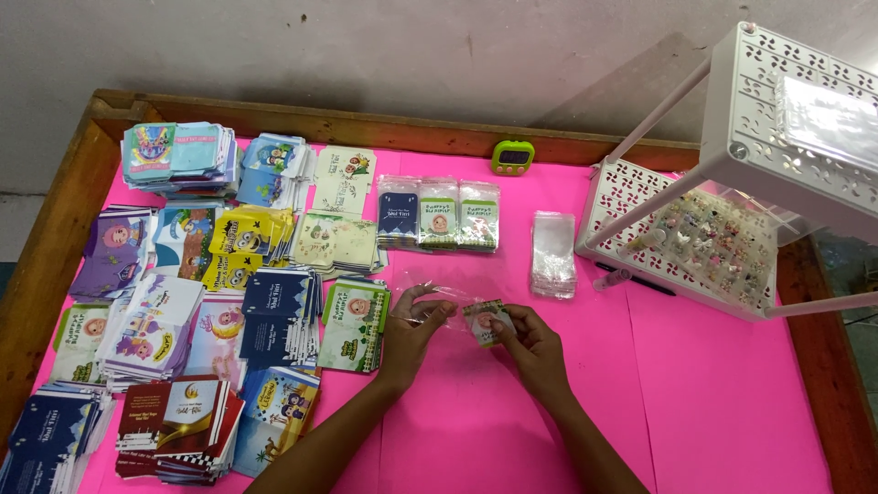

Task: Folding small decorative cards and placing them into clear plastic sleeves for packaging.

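Left hand and right hand are above the pink counter, approx. at its centre. Left grip is closed on a clear plastic sleeve; right grip pinches a small green card at the sleeve's mouth. Card stacks lie just left.

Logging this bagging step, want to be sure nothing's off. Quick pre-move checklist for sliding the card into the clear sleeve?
1. Left hand pinches the thin clear plastic sleeve: ok.
2. Right hand grips the small green illustrated card: ok.
3. Sleeve mouth open toward the card: cannot tell, the film is too transparent.
4. Card edge meets the sleeve: ok, they overlap between the hands.
5. Bare pink tabletop under the hands for working: ok.
6. Spare stack of clear plastic sleeves lies beyond the right hand: ok.
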